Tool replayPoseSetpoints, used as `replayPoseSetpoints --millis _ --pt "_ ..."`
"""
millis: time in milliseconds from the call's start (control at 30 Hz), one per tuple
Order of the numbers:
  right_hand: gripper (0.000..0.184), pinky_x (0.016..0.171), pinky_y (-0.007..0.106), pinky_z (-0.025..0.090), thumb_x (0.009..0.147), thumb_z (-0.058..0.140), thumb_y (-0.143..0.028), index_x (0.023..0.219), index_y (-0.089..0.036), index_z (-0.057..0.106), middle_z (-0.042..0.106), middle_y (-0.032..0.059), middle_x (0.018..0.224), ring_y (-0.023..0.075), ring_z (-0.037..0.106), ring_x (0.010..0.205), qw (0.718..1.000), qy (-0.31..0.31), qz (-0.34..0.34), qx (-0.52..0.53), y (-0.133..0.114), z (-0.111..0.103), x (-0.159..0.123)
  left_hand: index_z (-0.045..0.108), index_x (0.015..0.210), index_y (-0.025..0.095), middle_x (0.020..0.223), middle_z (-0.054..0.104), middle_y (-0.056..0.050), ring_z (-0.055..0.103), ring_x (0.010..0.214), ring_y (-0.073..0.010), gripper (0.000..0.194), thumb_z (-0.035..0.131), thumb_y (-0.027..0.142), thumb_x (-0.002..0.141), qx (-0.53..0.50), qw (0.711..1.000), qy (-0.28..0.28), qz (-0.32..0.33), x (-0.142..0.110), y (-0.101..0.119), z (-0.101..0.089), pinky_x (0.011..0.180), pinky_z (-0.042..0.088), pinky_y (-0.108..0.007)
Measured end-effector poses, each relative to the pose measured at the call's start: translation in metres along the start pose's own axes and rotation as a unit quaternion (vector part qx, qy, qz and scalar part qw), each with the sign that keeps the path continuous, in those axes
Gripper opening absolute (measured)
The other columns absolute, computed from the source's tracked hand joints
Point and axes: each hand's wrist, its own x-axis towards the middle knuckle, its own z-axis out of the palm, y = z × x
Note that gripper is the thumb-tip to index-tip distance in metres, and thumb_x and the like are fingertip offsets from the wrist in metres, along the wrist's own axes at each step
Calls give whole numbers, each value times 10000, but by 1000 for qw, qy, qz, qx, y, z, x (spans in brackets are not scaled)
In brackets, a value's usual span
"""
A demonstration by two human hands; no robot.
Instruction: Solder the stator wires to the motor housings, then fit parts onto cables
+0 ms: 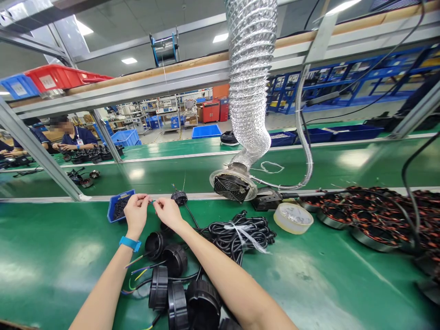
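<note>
My left hand (136, 212) and my right hand (167, 211) are raised above the green bench, fingertips pinched together on a small thin piece, perhaps a wire end (151, 200), too small to name. The left wrist wears a blue band (129, 243). Below my forearms lie several round black housings (175, 284) with coloured wires (137, 275) trailing left. A small blue tray (118, 206) of dark parts sits just left of my left hand. A black round part (179, 197) with a cable lies just beyond my right hand.
A bundle of black cables (240, 233) lies right of my right arm, then a tape roll (293, 217) and rows of copper-wound stators (374, 215). A silver duct with a fan (233, 185) hangs over the bench. Another person (72, 137) works at the far left bench.
</note>
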Motion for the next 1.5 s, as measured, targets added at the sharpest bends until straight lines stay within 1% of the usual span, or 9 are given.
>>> replayPoseSetpoints --millis 133,267,367,500,600,833,1067,1333,1500 --pt "280 591 213 384 927 521 -230 713 -183 696 689 9 670 136 586 598 1000 3 -2 -3 1 0 0 729 797 188 779 731 -52 677 679 -187 174 764 342 724 -14 1000 -11 -21 0 -1 2 691 540 -292" --pt "267 595 202 386 922 523 -217 721 -187 695 693 5 677 132 589 611 1000 -3 -7 1 2 1 1 739 854 141 763 740 -75 685 676 -194 308 823 359 653 -115 989 -14 -88 8 1 -2 668 551 -309" --pt "259 599 199 389 916 524 -212 724 -193 696 694 -2 677 131 591 614 1000 -10 -15 3 3 2 2 730 920 113 830 754 -110 710 734 -208 401 827 397 654 -162 978 -15 -131 12 4 -7 704 563 -328" --pt "264 592 200 386 917 525 -219 716 -201 696 692 -7 670 131 591 610 999 -20 -25 5 4 3 1 738 923 96 886 755 -142 706 752 -206 459 822 459 654 -195 961 -70 -185 11 4 -8 694 555 -314" --pt "266 591 205 387 922 525 -228 726 -205 703 694 -6 674 136 594 615 999 -25 -28 4 4 3 1 750 893 102 833 750 -118 676 694 -179 475 844 476 614 -208 952 -92 -205 9 2 -6 643 527 -282" --pt "257 581 207 377 922 531 -224 724 -197 695 682 -9 657 132 582 601 999 -27 -35 4 5 4 1 757 861 114 752 720 -67 630 651 -145 465 869 459 570 -221 952 -60 -205 10 0 -3 633 497 -270" --pt "267 581 204 368 921 526 -237 707 -198 681 680 -8 657 131 578 604 999 -23 -37 5 6 4 2 761 843 116 749 716 -66 620 640 -143 459 871 460 561 -216 952 -70 -206 10 0 -3 616 495 -265" --pt "269 585 207 367 917 528 -237 702 -197 686 678 -8 663 128 565 598 999 -23 -32 -1 4 3 1 770 854 112 765 727 -87 631 662 -170 440 853 452 586 -173 958 -124 -192 14 -4 -9 653 511 -293" --pt "281 595 205 372 923 519 -232 701 -191 686 675 -8 658 124 565 593 999 -23 -28 -7 3 1 1 765 937 124 850 745 -104 662 769 -206 436 793 468 671 -145 954 -199 -173 17 4 -16 760 528 -326"
